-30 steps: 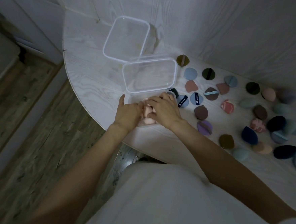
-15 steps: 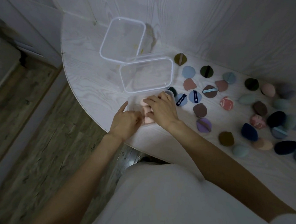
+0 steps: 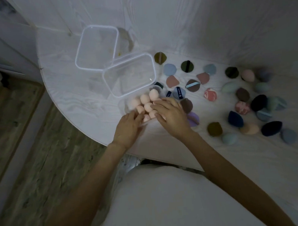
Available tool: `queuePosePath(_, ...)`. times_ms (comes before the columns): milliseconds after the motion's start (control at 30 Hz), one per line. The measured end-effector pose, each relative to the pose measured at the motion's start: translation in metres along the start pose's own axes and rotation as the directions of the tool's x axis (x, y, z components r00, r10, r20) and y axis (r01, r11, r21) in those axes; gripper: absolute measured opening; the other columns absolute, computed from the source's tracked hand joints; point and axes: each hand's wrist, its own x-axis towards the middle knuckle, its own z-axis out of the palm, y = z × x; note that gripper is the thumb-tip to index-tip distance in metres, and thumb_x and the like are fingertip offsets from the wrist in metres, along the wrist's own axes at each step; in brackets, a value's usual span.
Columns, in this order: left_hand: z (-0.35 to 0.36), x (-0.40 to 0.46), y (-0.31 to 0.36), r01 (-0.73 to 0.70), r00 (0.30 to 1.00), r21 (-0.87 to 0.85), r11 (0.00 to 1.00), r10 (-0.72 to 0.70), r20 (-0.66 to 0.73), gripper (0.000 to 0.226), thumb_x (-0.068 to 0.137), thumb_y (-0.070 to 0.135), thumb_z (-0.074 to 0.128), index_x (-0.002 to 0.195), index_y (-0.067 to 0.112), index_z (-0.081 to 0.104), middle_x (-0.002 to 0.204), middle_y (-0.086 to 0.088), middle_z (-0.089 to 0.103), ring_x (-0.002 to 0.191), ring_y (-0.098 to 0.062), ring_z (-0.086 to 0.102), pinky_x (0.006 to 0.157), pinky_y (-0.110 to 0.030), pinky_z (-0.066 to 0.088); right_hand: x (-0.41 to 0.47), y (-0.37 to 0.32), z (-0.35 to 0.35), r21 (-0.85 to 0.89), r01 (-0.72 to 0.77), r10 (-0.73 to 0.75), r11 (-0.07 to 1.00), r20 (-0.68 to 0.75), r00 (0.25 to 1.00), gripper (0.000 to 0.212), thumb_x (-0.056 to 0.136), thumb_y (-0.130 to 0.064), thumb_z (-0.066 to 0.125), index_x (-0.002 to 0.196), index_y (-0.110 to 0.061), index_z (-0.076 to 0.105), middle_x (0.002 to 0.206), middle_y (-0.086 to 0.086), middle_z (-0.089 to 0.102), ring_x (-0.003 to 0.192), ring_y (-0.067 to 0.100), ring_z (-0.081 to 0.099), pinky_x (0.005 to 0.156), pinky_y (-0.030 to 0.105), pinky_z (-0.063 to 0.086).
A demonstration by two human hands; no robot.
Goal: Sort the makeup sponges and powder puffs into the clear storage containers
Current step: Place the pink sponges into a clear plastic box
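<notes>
White wood-grain table (image 3: 76,93) with rounded edge, loaded with containers and makeup sponges.
Far clear rectangular plastic container (image 3: 80,47) and near clear rectangular plastic container (image 3: 153,72) sit touching at a corner. Cluster of pale peach egg-shaped sponges (image 3: 145,102) just in front of the near one. To the right: scattered flat round powder puffs, e.g. light blue puff (image 3: 170,69), olive puff (image 3: 160,57), brown puff with blue strap (image 3: 193,86); further right, loose teardrop sponges incl. navy sponge (image 3: 235,119), black sponge (image 3: 271,126).
</notes>
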Motion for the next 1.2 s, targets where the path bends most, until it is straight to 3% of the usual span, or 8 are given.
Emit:
queuePosePath(200,0.012,0.024,0.042,-0.091,0.995,-0.032,0.995,0.090,-0.045,0.045,0.068,0.011,0.079,0.109,0.006,0.063,0.099,-0.018,0.062,0.076,-0.035,0.060,0.069,-0.038,0.050,-0.068,0.071,-0.045,0.029,-0.248,0.250,0.968,-0.151,0.956,0.021,0.089,-0.015,0.049,0.099,-0.010,0.068,0.096,0.007,0.070,0.089,0.026,0.062,0.082,0.034,0.042)
queuePosePath(367,0.023,0.042,0.075,-0.152,0.986,-0.026,0.988,0.149,-0.077,0.045,0.065,0.011,0.082,0.106,0.005,0.064,0.100,-0.018,0.065,0.074,-0.034,0.061,0.067,-0.037,0.050,-0.126,0.133,-0.083,-0.070,-0.634,0.618,0.770,-0.163,0.769,0.032,0.081,0.003,0.055,0.110,-0.005,0.065,0.102,0.018,0.066,0.093,0.037,0.058,0.082,0.042,0.046)
queuePosePath(600,0.025,0.049,0.089,-0.141,0.984,-0.046,0.989,0.135,-0.114,0.038,0.065,0.011,0.081,0.098,0.004,0.063,0.090,-0.016,0.064,0.072,-0.035,0.061,0.066,-0.039,0.050,-0.159,0.169,-0.094,-0.145,-0.712,0.699,0.687,-0.134,0.702,0.049,0.074,0.014,0.057,0.121,-0.001,0.057,0.112,0.025,0.060,0.103,0.044,0.052,0.085,0.046,0.045)
queuePosePath(733,0.027,0.048,0.093,-0.102,0.986,0.061,0.993,0.109,-0.126,0.042,0.065,0.019,0.083,0.098,0.005,0.062,0.080,-0.014,0.066,0.068,-0.034,0.062,0.073,-0.039,0.048,-0.155,0.166,-0.106,-0.184,-0.610,0.564,0.770,-0.249,0.787,0.031,0.080,-0.011,0.067,0.107,-0.001,0.058,0.095,0.020,0.064,0.086,0.037,0.060,0.077,0.041,0.048)
queuePosePath(800,0.031,0.045,0.091,-0.042,0.986,0.113,0.993,0.060,-0.159,0.042,0.070,0.026,0.079,0.103,0.008,0.060,0.080,-0.012,0.068,0.074,-0.031,0.064,0.091,-0.041,0.037,-0.137,0.144,-0.116,0.083,-0.559,0.560,0.825,-0.255,0.788,0.037,0.079,-0.016,0.070,0.109,-0.005,0.051,0.097,0.013,0.061,0.084,0.027,0.059,0.073,0.038,0.048)
queuePosePath(900,0.035,0.041,0.090,-0.017,0.980,0.098,0.995,0.036,-0.194,0.039,0.077,0.034,0.072,0.106,0.011,0.059,0.084,-0.009,0.070,0.082,-0.028,0.066,0.100,-0.039,0.024,-0.093,0.107,-0.117,0.477,-0.549,0.647,0.686,-0.055,0.761,0.043,0.080,-0.019,0.072,0.108,-0.009,0.041,0.100,0.003,0.053,0.085,0.021,0.058,0.069,0.031,0.048)
queuePosePath(1100,0.032,0.037,0.087,-0.091,0.975,0.037,0.995,0.097,-0.201,0.028,0.081,0.031,0.062,0.104,0.015,0.064,0.094,-0.005,0.071,0.088,-0.024,0.066,0.102,-0.039,0.019,0.006,0.056,-0.075,0.553,-0.348,0.315,0.757,0.159,0.936,0.041,0.075,-0.021,0.076,0.112,-0.014,0.060,0.109,0.004,0.060,0.098,0.017,0.056,0.082,0.028,0.047)
queuePosePath(1200,0.031,0.036,0.084,-0.125,0.975,0.022,0.992,0.127,-0.180,0.037,0.084,0.036,0.042,0.106,0.014,0.063,0.097,-0.001,0.070,0.088,-0.021,0.067,0.102,-0.039,0.018,0.040,0.035,-0.052,0.564,-0.364,0.166,0.742,0.371,0.914,0.042,0.082,-0.017,0.070,0.122,-0.013,0.058,0.119,0.007,0.061,0.107,0.018,0.056,0.089,0.025,0.043)
